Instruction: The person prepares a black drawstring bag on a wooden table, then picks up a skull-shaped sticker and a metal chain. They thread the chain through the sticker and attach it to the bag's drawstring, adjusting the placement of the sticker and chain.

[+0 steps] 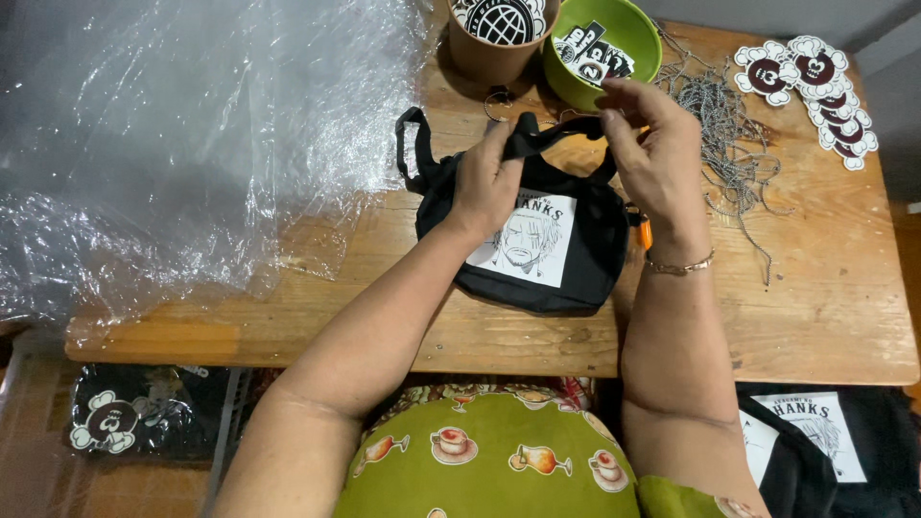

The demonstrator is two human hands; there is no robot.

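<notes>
At the middle of the desk (825,317) I see the left hand (487,182) pressing the black bag (537,245) flat, its grip closed on the strap (552,134), while the right hand (652,144) pinches that strap, so I judge steady tension helps.

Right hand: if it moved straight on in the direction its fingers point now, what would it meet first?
The right hand points away from the person, so it would probably first meet the round green bowl holding black-and-white stickers. Depth is unclear; it might pass above the rim.
</notes>
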